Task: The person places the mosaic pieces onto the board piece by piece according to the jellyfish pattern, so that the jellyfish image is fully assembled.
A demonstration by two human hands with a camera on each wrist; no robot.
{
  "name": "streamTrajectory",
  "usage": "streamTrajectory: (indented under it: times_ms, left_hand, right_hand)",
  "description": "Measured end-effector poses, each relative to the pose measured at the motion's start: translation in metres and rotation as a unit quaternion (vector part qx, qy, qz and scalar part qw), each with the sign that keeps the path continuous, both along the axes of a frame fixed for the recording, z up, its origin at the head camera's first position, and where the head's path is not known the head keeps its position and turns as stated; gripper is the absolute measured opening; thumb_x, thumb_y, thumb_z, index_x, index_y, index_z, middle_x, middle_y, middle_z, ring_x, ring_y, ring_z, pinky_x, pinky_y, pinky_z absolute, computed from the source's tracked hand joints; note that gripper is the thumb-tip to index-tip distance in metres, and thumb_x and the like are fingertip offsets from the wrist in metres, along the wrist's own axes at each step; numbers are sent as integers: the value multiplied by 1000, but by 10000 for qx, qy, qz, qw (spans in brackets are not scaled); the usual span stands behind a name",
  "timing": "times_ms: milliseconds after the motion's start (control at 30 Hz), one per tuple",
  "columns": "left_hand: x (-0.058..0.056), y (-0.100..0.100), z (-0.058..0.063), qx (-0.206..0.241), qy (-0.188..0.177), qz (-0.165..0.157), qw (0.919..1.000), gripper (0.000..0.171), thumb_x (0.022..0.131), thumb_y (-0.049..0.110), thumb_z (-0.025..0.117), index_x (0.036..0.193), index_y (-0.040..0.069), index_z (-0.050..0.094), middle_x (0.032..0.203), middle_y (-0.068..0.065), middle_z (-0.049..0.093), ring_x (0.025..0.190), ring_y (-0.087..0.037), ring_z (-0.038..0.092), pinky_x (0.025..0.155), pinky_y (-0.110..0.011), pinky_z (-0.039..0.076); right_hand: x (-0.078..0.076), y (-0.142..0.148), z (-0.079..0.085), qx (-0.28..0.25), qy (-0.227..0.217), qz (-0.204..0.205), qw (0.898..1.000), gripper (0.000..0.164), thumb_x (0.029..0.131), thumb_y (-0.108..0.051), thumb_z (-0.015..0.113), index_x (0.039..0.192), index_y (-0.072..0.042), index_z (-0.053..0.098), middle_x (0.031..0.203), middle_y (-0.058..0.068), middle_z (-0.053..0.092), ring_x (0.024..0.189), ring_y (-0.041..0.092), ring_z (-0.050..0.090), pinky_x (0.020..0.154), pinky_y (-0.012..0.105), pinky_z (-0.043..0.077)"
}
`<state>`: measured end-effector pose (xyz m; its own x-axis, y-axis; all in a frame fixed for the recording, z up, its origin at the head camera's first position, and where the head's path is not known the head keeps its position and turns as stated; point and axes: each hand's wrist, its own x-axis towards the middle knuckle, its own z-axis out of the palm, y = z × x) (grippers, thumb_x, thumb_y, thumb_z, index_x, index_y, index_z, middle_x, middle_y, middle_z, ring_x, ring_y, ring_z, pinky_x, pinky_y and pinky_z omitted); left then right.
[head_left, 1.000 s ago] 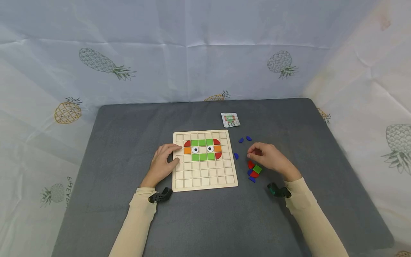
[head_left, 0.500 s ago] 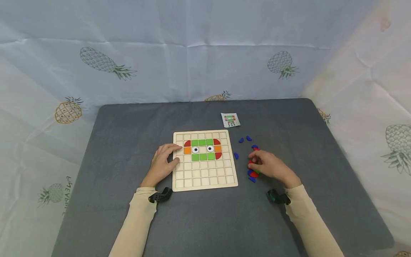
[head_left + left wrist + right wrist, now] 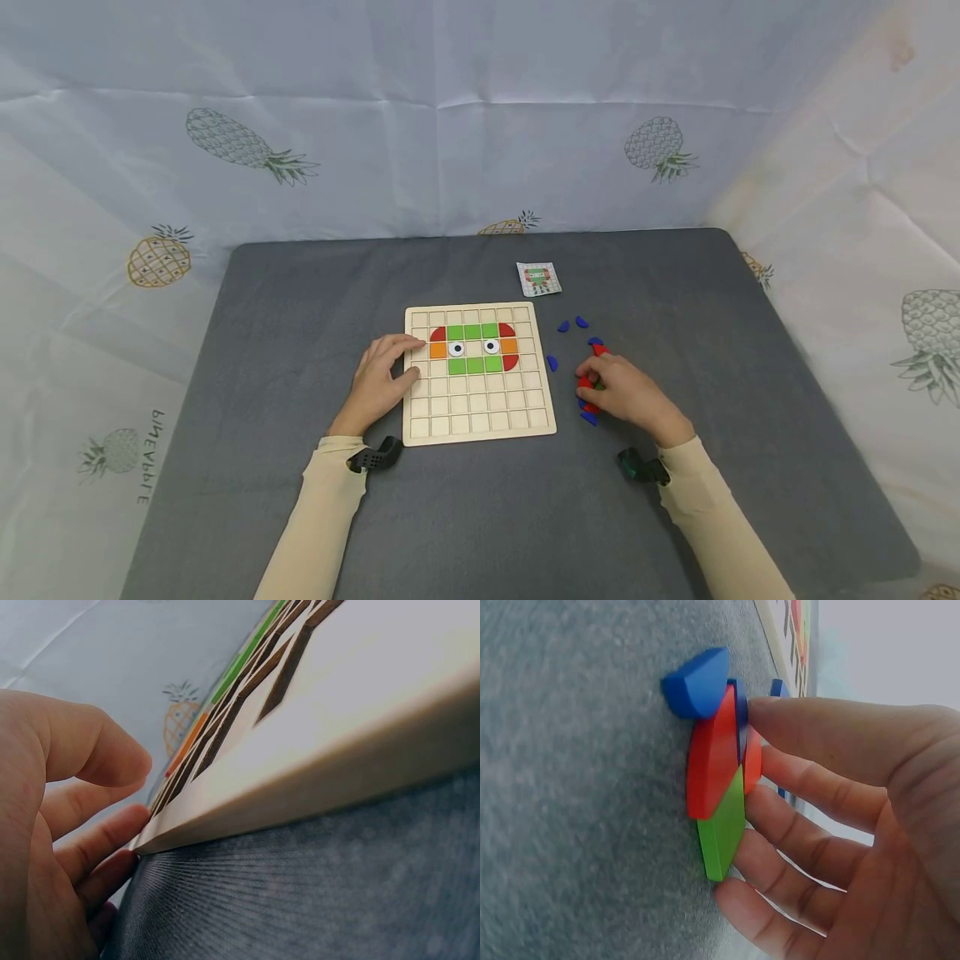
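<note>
My left hand point(image 3: 378, 379) rests at the left edge of a light wooden grid board point(image 3: 480, 425), fingers spread and loosely bent. On the board lie green square tiles point(image 3: 472, 333), orange squares point(image 3: 437, 351), red quarter-round tiles point(image 3: 506, 331) and two round eye tiles point(image 3: 457, 349). Right of the board, my right hand point(image 3: 630, 392) is over a small cluster of loose tiles, thumb and fingertips apart around them. In the right wrist view the thumb is at a blue half-round tile point(image 3: 741, 724), beside a red tile point(image 3: 711, 761) and a green square point(image 3: 724, 829). Nothing appears lifted.
A small picture card point(image 3: 538, 280) lies behind the board. Blue half-round tiles point(image 3: 552, 362) are scattered between board and right hand, with others farther back. The grey table point(image 3: 480, 517) is backed by a pineapple-patterned cloth point(image 3: 435, 167).
My right hand has moved slightly toward me, over the loose tiles, and its thumb and fingers have spread. A blue and a red tile behind it now show. My left hand has stayed still.
</note>
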<state>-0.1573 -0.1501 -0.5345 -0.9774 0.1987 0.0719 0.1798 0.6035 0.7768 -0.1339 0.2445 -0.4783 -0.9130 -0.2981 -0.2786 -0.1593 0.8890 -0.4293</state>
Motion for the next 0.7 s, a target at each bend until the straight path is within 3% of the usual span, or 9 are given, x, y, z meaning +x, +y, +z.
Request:
streamTrajectory:
  times_ms: [333, 567, 700]
  left_hand:
    - [0, 0, 1, -1, -60, -8, 10000, 41, 91, 14, 64, 132, 15, 66, 139, -5, 57, 135, -26, 42, 115, -51, 28]
    - [1, -1, 2, -5, -51, -30, 10000, 40, 92, 15, 64, 132, 15, 66, 139, -5, 57, 135, -26, 42, 114, -52, 29]
    - [1, -1, 1, -6, -32, -26, 10000, 40, 92, 15, 64, 132, 15, 66, 138, -5, 57, 134, -26, 43, 113, -52, 29]
  right_hand:
    - [0, -13, -5, 98, 228, -225, 9994, 34, 92, -15, 69, 124, -5, 64, 111, 10, 65, 101, 25, 57, 85, 44, 52]
    - [-6, -19, -8, -15, 332, -423, 9986, 37, 89, -10, 69, 124, -4, 61, 101, 8, 60, 91, 23, 52, 76, 37, 48]
    - [-9, -21, -8, -239, 296, -474, 9982, 38, 89, -9, 67, 126, -3, 59, 101, 9, 59, 92, 24, 51, 77, 37, 47]
